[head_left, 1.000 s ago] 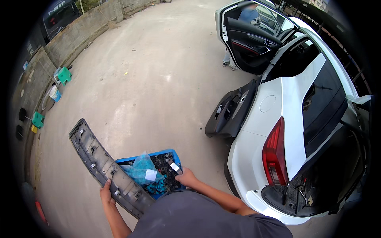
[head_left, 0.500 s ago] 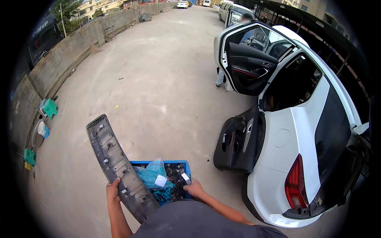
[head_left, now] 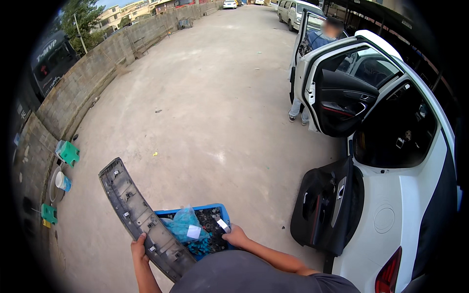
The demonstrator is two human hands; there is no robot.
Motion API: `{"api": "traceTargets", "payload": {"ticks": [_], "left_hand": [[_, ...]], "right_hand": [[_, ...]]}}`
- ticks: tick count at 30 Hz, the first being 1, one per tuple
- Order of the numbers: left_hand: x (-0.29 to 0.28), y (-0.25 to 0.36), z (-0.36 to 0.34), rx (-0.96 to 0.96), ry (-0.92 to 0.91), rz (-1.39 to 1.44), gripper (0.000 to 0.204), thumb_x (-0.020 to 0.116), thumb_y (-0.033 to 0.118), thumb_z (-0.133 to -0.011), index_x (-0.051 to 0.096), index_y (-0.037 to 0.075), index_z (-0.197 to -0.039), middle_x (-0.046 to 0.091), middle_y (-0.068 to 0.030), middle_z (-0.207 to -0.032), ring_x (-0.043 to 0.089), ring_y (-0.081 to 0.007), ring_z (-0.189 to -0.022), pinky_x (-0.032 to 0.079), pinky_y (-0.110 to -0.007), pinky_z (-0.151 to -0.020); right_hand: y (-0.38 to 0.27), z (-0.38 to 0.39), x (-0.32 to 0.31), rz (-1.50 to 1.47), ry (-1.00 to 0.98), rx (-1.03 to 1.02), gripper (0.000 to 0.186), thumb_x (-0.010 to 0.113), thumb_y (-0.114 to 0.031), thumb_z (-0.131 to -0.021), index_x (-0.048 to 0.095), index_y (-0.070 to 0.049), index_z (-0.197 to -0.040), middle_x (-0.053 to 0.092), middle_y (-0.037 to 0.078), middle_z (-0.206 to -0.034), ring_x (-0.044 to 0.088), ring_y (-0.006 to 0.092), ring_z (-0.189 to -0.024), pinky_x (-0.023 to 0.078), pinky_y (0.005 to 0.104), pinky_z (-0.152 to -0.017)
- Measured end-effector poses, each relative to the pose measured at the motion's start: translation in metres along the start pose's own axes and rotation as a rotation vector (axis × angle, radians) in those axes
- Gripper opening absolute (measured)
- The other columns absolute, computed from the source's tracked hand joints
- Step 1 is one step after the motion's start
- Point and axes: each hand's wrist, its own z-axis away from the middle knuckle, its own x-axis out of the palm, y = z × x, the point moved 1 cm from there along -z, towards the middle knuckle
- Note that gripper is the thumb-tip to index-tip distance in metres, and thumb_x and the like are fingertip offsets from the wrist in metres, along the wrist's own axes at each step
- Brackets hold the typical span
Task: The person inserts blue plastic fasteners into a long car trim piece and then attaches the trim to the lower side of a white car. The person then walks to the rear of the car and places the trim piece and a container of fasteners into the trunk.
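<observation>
My left hand (head_left: 139,248) is closed on the edge of a long grey-black plastic trim panel (head_left: 138,204), its clip-studded underside facing up. The panel slants across the left side of a blue plastic bin (head_left: 222,211) close to my body. My right hand (head_left: 235,235) is closed at the bin's right rim. At its fingertips is a flat silver-white piece (head_left: 223,224); whether the fingers pinch it too is unclear. Inside the bin are a clear bag of blue clips (head_left: 183,223), loose blue clips (head_left: 202,246) and many small dark fasteners (head_left: 209,217).
A white car (head_left: 386,195) stands at the right with its door (head_left: 337,97) open. A detached black door panel (head_left: 325,202) leans against it. Another person (head_left: 320,39) stands by the car. Green stools (head_left: 70,153) and a white-and-blue bucket (head_left: 62,181) line the left wall.
The view has shifted: the car now sits farther right and the stools lower. Both hands keep their grips, and the panel and bin stay close to my body.
</observation>
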Motion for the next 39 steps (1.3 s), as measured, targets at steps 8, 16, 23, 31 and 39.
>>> {"api": "traceTargets", "payload": {"ticks": [8,16,23,31,39], "left_hand": [[0.098,0.090,-0.156,0.001,0.038,0.026,0.028,0.068,0.013,-0.089,0.063,-0.003,-0.113,0.071,-0.0146,-0.096,0.071,-0.0260,-0.077,0.061,-0.039,-0.067],[0.266,0.131,-0.383,-0.054,-0.094,0.071,0.029,0.069,0.011,-0.089,0.063,-0.004,-0.112,0.071,-0.0141,-0.094,0.070,-0.0254,-0.074,0.060,-0.037,-0.067],[0.498,0.202,-0.594,-0.111,-0.345,0.000,0.028,0.069,0.010,-0.088,0.064,-0.006,-0.110,0.072,-0.0165,-0.094,0.072,-0.0265,-0.076,0.060,-0.040,-0.068],[0.761,0.259,-0.736,-0.150,-0.562,-0.188,0.026,0.070,0.009,-0.087,0.065,-0.006,-0.107,0.072,-0.0150,-0.093,0.072,-0.0263,-0.075,0.060,-0.040,-0.068],[1.019,0.295,-0.870,-0.118,-0.595,-0.234,0.028,0.071,0.011,-0.086,0.065,-0.006,-0.108,0.072,-0.0157,-0.096,0.072,-0.0268,-0.077,0.060,-0.040,-0.070]], "right_hand": [[-0.127,-0.179,-0.036,0.021,-0.020,-0.027,0.044,0.073,-0.019,-0.072,0.062,0.003,-0.109,0.069,0.019,-0.090,0.068,0.0325,-0.085,0.052,0.0423,-0.078],[-0.204,-0.390,-0.099,-0.048,0.082,0.063,0.045,0.072,-0.017,-0.073,0.062,0.004,-0.112,0.068,0.017,-0.092,0.067,0.0287,-0.087,0.052,0.0402,-0.080],[-0.282,-0.569,-0.187,0.011,0.325,0.122,0.045,0.072,-0.016,-0.073,0.063,0.004,-0.112,0.070,0.017,-0.095,0.068,0.0283,-0.089,0.052,0.0393,-0.081],[-0.357,-0.705,-0.306,-0.249,0.533,0.200,0.038,0.075,-0.018,-0.070,0.062,0.001,-0.100,0.066,0.011,-0.082,0.063,0.0233,-0.075,0.051,0.0373,-0.072],[-0.384,-0.934,-0.454,-0.304,0.609,0.185,0.039,0.074,-0.019,-0.071,0.063,0.002,-0.102,0.066,0.013,-0.084,0.064,0.0249,-0.077,0.052,0.0387,-0.074]]}}
